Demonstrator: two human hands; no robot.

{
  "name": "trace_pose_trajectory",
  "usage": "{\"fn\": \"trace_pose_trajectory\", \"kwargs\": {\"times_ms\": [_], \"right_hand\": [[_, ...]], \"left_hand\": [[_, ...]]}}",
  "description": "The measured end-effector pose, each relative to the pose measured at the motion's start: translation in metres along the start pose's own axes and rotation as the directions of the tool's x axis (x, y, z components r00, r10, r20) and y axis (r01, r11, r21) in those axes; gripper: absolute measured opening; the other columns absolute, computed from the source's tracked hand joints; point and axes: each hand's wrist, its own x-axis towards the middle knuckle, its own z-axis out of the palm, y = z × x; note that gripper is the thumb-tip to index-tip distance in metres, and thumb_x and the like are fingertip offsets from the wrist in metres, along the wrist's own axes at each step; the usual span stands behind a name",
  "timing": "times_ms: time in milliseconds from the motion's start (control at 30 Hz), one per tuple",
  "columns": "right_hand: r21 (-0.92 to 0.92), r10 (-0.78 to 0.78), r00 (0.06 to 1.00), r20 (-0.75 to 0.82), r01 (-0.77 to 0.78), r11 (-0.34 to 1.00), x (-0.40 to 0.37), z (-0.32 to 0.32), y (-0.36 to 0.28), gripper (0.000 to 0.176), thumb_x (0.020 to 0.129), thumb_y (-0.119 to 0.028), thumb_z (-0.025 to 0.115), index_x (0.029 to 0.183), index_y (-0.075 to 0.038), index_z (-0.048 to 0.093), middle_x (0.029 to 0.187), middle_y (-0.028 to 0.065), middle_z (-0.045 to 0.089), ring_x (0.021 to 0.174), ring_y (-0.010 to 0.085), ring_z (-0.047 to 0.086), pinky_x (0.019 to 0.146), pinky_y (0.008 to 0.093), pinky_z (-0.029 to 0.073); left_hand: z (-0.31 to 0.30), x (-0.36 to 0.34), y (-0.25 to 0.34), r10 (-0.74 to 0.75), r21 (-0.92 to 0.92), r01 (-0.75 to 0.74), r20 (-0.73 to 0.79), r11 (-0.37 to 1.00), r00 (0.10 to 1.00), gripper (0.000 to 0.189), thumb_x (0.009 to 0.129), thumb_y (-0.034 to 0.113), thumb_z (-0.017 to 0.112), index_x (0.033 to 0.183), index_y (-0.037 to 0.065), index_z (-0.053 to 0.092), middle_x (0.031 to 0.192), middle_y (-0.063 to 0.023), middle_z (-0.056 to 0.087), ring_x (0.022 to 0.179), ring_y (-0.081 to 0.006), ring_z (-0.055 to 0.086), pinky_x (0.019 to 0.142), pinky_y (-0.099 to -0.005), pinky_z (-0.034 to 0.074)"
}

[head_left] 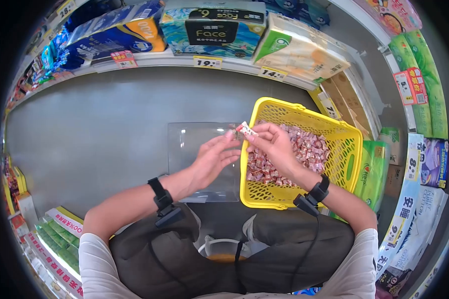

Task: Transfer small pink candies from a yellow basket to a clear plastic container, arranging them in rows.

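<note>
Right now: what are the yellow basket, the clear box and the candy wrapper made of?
Yellow basket: moulded plastic, slightly glossy, judging by its uniform colour and lattice walls.
Clear box: probably rigid transparent plastic; the floor shows through and there are glare spots.
Candy wrapper: thin printed film, likely plastic; too small to be sure.

Glossy, crinkled wrapper on the sweet (pixel 245 129); perforated yellow plastic basket (pixel 347 149), slightly shiny; clear, smooth plastic box (pixel 189 147); matt grey floor (pixel 100 134); glossy film on tissue packs (pixel 212 27).
</note>
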Motion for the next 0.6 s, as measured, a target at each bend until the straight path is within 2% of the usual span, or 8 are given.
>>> {"fn": "trace_pose_trajectory", "kwargs": {"times_ms": [133,167,300,400,433,467,533,600], "right_hand": [[-0.019,-0.138,0.988,-0.064,0.137,0.990,0.005,0.031,0.028,0.022,0.093,-0.014,0.072,0.106,0.000,0.061,0.092,0.0071,0.070,0.073,0.0068,0.064,0.058,0.0193,0.045],[-0.016,-0.142,0.988,-0.066,0.142,0.990,0.008,0.034,0.034,0.022,0.093,-0.014,0.072,0.106,0.000,0.061,0.092,0.0071,0.070,0.073,0.0068,0.064,0.058,0.0193,0.045],[-0.212,-0.240,0.964,-0.115,0.212,0.954,0.007,0.035,0.039,0.019,0.091,-0.014,0.074,0.098,-0.001,0.062,0.082,0.0009,0.062,0.067,0.0036,0.054,0.058,0.0201,0.043],[-0.369,-0.257,0.960,-0.110,0.201,0.907,0.005,0.029,0.039,0.017,0.090,-0.014,0.074,0.096,-0.003,0.062,0.078,-0.0021,0.057,0.066,0.0027,0.050,0.058,0.0207,0.041],[-0.447,-0.250,0.961,-0.119,0.173,0.878,0.003,0.026,0.042,0.017,0.090,-0.014,0.074,0.096,-0.004,0.061,0.077,-0.0030,0.055,0.066,0.0025,0.049,0.057,0.0209,0.040],[-0.447,-0.250,0.960,-0.123,0.171,0.878,0.004,0.023,0.045,0.017,0.090,-0.014,0.074,0.096,-0.004,0.061,0.077,-0.0030,0.055,0.066,0.0025,0.049,0.057,0.0209,0.040],[-0.009,-0.036,0.979,-0.199,0.035,0.999,0.005,0.021,0.051,0.016,0.092,-0.013,0.072,0.096,-0.005,0.059,0.073,-0.0037,0.053,0.065,0.0020,0.048,0.058,0.0201,0.039],[-0.109,-0.108,0.983,-0.145,0.093,0.990,0.010,0.000,0.055,0.014,0.095,-0.015,0.067,0.095,-0.006,0.056,0.070,-0.0038,0.051,0.060,0.0032,0.047,0.054,0.0210,0.039]], "left_hand": [[0.003,0.009,-0.007,0.132,0.115,-0.140,0.073,0.983,0.989,0.033,0.100,0.034,0.062,0.120,0.008,0.062,0.116,-0.0046,0.065,0.107,-0.0152,0.061,0.098,-0.0362,0.048],[0.005,0.009,-0.006,0.154,0.140,-0.152,-0.002,0.978,0.988,0.026,0.100,0.031,0.062,0.115,0.009,0.064,0.111,-0.0024,0.067,0.106,-0.0139,0.061,0.098,-0.0362,0.047],[0.003,0.015,-0.008,0.177,0.058,-0.178,0.027,0.982,0.984,0.024,0.100,0.028,0.063,0.115,0.008,0.063,0.107,-0.0029,0.067,0.103,-0.0142,0.063,0.096,-0.0344,0.048],[-0.004,0.021,-0.004,0.174,-0.001,-0.174,-0.037,0.985,0.984,0.022,0.099,0.024,0.065,0.113,0.007,0.063,0.104,-0.0031,0.067,0.096,-0.0132,0.064,0.090,-0.0312,0.051],[-0.014,0.028,-0.005,0.197,0.073,-0.189,-0.113,0.979,0.974,0.021,0.098,0.022,0.066,0.112,0.007,0.063,0.102,-0.0033,0.067,0.094,-0.0124,0.063,0.087,-0.0298,0.052],[-0.023,0.039,-0.006,0.221,0.146,-0.196,-0.182,0.970,0.958,0.020,0.098,0.020,0.066,0.112,0.006,0.063,0.100,-0.0034,0.067,0.091,-0.0116,0.063,0.085,-0.0284,0.053],[-0.049,0.058,-0.011,0.217,0.257,-0.151,-0.252,0.954,0.943,0.020,0.098,0.019,0.066,0.112,0.005,0.062,0.099,-0.0036,0.068,0.088,-0.0111,0.063,0.081,-0.0277,0.053],[-0.064,0.080,-0.025,0.202,0.356,-0.084,-0.310,0.931,0.929,0.020,0.098,0.017,0.066,0.112,0.004,0.062,0.099,-0.0038,0.068,0.084,-0.0105,0.063,0.077,-0.0269,0.054]]}}
